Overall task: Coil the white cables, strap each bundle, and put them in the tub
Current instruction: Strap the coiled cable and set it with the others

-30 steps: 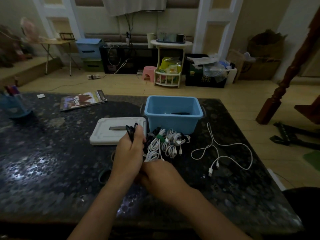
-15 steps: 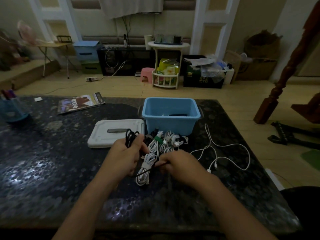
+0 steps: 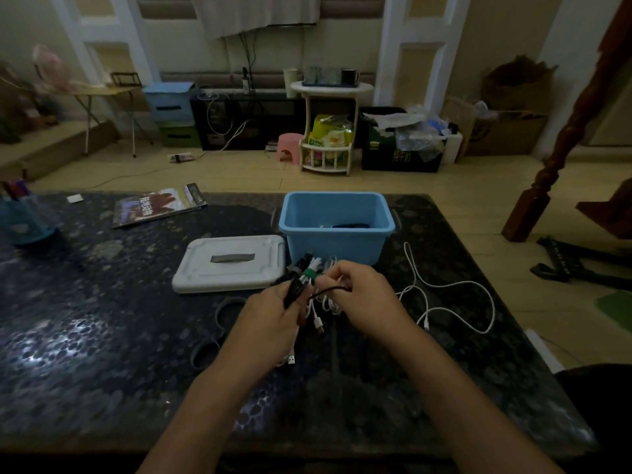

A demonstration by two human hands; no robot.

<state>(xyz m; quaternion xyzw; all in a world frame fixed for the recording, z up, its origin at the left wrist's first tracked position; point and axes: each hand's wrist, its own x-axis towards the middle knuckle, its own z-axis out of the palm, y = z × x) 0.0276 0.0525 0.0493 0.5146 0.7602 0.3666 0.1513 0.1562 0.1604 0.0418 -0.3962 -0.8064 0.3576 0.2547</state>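
Just in front of the blue tub (image 3: 337, 246), my left hand (image 3: 273, 316) grips a coiled black cable (image 3: 294, 291) whose loose tail runs rightward to my right hand (image 3: 359, 295), which pinches it. Strapped white bundles (image 3: 313, 270) lie between hands and tub; one uncoiled white cable (image 3: 451, 302) sprawls nearer my right hand. The dark speckled bench (image 3: 102, 336) stands in a dim, cluttered room.

The left hand (image 3: 273, 313) is gripping a coiled black cable (image 3: 294, 289), and the right hand (image 3: 362, 295) is pinching its loose end. White cable bundles (image 3: 316, 268), apparently strapped, are lying before the open light-blue plastic tub (image 3: 337, 230) on the dark speckled stone table (image 3: 102, 336).
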